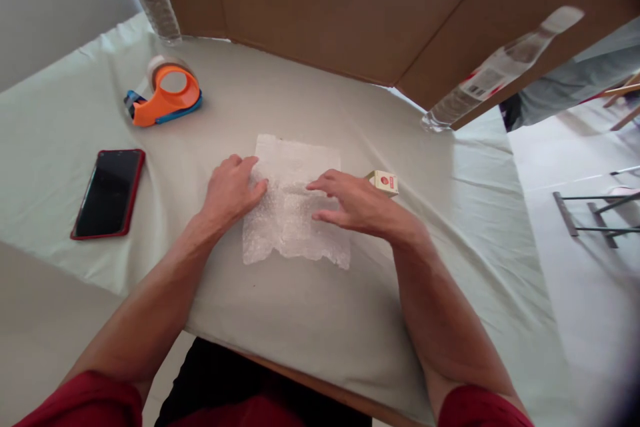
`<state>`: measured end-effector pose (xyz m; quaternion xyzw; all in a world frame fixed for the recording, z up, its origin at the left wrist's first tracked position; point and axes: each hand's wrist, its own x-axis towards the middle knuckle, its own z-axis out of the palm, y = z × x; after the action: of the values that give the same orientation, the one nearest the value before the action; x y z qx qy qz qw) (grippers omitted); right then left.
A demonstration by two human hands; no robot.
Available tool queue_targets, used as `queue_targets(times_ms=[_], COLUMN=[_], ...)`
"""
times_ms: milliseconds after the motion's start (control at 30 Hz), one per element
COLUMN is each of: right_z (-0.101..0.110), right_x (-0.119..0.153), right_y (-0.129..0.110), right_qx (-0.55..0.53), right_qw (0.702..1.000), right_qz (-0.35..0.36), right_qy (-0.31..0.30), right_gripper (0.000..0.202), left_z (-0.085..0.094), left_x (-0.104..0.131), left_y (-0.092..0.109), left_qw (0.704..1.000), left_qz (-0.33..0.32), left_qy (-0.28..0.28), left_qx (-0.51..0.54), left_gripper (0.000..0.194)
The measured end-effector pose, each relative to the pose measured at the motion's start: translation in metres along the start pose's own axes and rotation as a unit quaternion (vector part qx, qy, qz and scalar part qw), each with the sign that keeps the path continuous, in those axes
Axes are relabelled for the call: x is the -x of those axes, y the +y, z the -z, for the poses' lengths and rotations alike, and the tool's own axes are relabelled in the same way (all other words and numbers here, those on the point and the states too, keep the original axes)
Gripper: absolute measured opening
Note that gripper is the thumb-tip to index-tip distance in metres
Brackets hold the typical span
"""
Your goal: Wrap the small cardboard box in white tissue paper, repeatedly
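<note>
A sheet of clear bubble wrap point(285, 213) lies spread on the cloth-covered table in front of me. My left hand point(235, 188) rests at its left edge, fingers apart, with the thumb and fingertips over the plastic. Over the right half is my right hand point(357, 203), its fingers stretched toward the middle of the sheet and nothing held in them. Just beyond that hand stands a small cream box point(384, 183) with a red mark, partly hidden behind the hand.
An orange and blue tape dispenser point(173, 97) sits at the back left, nearer me a red-cased phone point(109, 193). Large brown cardboard panels point(320, 7) stand along the back, with a plastic bottle point(157, 3) at left and another bottle point(500, 70) at right.
</note>
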<state>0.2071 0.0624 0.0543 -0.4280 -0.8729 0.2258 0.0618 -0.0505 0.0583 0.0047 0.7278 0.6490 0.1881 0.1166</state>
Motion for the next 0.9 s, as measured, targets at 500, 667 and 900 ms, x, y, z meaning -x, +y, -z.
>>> queue_targets(times_ms=[500,667,900], right_z=[-0.026,-0.031,-0.013], right_x=[-0.009,-0.009,0.002], right_y=[0.001,0.004,0.023], right_qx=[0.115,0.121,0.081], right_qw=[0.993,0.993,0.997], right_qz=[-0.002,0.008,0.007], right_qy=[-0.030,-0.015,-0.013], right_gripper=[0.070,0.072,0.066], left_z=[-0.002,-0.001,-0.023], left_x=[-0.002,0.005,0.020], left_y=[-0.008,0.010,0.020], left_qw=[0.996,0.995,0.959], left_qz=[0.078,-0.062,-0.233], left_qy=[0.034,0.079,-0.158], left_qx=[0.018,0.015,-0.030], left_gripper=[0.053,0.045,0.100])
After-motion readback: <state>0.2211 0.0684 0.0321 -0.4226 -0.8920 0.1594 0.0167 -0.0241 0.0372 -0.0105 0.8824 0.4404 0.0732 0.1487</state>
